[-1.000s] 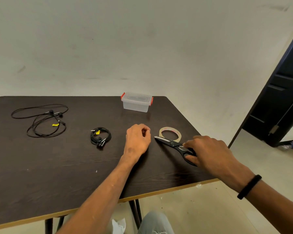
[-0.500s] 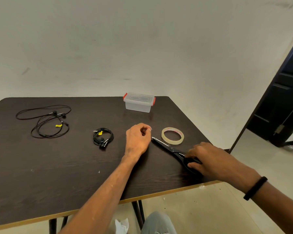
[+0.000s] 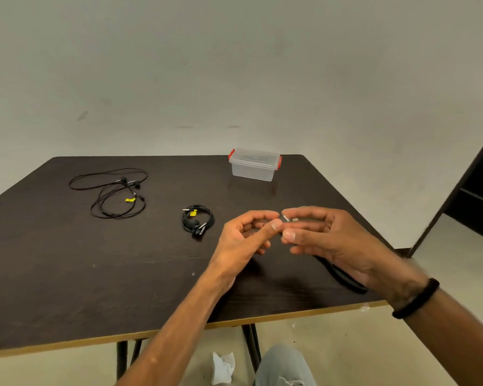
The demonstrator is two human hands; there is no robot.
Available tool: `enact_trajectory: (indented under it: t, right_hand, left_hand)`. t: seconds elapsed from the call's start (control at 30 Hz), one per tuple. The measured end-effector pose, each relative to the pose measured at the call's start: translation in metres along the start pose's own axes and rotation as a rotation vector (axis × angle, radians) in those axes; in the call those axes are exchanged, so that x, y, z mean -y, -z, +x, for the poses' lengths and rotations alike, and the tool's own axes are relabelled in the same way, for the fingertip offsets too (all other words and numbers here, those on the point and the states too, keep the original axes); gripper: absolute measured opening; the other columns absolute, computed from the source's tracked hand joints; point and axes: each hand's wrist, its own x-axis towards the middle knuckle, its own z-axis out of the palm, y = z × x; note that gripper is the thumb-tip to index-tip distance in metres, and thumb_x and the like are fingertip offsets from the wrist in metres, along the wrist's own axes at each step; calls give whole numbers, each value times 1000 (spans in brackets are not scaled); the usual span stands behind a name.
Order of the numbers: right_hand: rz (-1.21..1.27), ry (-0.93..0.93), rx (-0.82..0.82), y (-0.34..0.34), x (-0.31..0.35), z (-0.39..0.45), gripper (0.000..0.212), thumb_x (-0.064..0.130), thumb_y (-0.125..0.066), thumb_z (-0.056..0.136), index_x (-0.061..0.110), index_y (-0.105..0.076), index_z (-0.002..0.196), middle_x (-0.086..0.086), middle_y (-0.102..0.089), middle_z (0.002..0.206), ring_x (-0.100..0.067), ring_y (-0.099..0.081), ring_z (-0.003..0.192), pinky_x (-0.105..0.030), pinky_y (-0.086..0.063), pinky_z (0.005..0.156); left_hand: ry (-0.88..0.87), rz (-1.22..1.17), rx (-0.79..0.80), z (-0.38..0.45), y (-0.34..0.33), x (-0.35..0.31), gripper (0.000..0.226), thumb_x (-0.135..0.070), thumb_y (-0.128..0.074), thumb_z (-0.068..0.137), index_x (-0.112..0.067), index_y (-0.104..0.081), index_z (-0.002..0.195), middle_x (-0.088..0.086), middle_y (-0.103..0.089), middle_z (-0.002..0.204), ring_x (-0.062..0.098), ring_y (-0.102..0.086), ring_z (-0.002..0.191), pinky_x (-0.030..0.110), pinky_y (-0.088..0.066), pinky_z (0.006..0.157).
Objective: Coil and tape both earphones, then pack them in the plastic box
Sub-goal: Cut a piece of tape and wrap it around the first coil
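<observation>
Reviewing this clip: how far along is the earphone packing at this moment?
One earphone lies coiled mid-table; whether tape holds it cannot be told. In hand: the left hand and right hand meet over the table, seemingly pinching a small tape piece. Left: the other earphone sprawls uncoiled, and the plastic box sits lidded with neither inside.

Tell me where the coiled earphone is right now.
Head view: the coiled earphone lies mid-table, just left of the left hand, with the loose earphone farther left and the box behind to its right.

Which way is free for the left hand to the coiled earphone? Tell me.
Probably straight to its left: the left hand hovers beside the coiled earphone, with only bare table between them.
</observation>
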Motion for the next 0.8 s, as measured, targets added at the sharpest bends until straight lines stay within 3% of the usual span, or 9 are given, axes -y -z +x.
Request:
enact_trajectory:
  t: [0.1, 0.27, 0.37, 0.6, 0.7, 0.8]
  right_hand:
    - [23, 14, -10, -16, 0, 8, 55, 15, -86, 72, 11, -72, 125, -14, -80, 110, -29, -77, 107, -48, -59, 96]
    - [-12, 61, -60, -29, 2, 15, 44, 12, -87, 76, 12, -75, 118, -12, -82, 102, -28, -78, 100, -41, -62, 90]
    - [-29, 82, -66, -35, 3, 20, 43, 11, -88, 76, 13, -76, 117, -11, -82, 99, -21, -78, 91, -36, -63, 85]
    - [265, 41, -43, -58, -1, 46, 55, 4, -86, 65, 3, -73, 118, -15, -80, 98, -22, -76, 89, -33, -63, 84]
    - [390, 33, -48, -69, -4, 65, 56, 2, -84, 65, 0, -72, 119, -13, -79, 96, -19, -76, 87, -32, -63, 84]
    - [287, 85, -93, -79, -10, 90, 50, 1, -86, 69, 1, -72, 117, -9, -80, 91, -20, -74, 88, -38, -62, 86]
  left_hand:
    - [-8, 31, -8, -14, 16, -3, 29, -36, -78, 89, -24, -77, 116, 14, -74, 110, 16, -66, 81, 34, -56, 77]
    - [-40, 92, -28, -23, 36, -9, 24, -27, -79, 91, -22, -77, 115, 5, -72, 95, 15, -65, 76, 30, -56, 71]
    - [-54, 133, -35, -23, 44, -12, 23, -25, -80, 90, -20, -77, 113, 9, -72, 93, 14, -64, 75, 28, -56, 70]
    - [-66, 194, -49, -19, 78, -25, 26, -29, -81, 85, -14, -79, 106, 4, -76, 84, 14, -66, 73, 25, -57, 67]
    - [-64, 244, -103, -12, 101, -34, 17, -22, -79, 90, -12, -79, 103, 6, -76, 80, 14, -65, 69, 23, -55, 63]
    - [-106, 443, -230, 4, 128, -41, 6, -21, -78, 93, -18, -80, 98, 0, -77, 80, 5, -65, 67, 18, -52, 63]
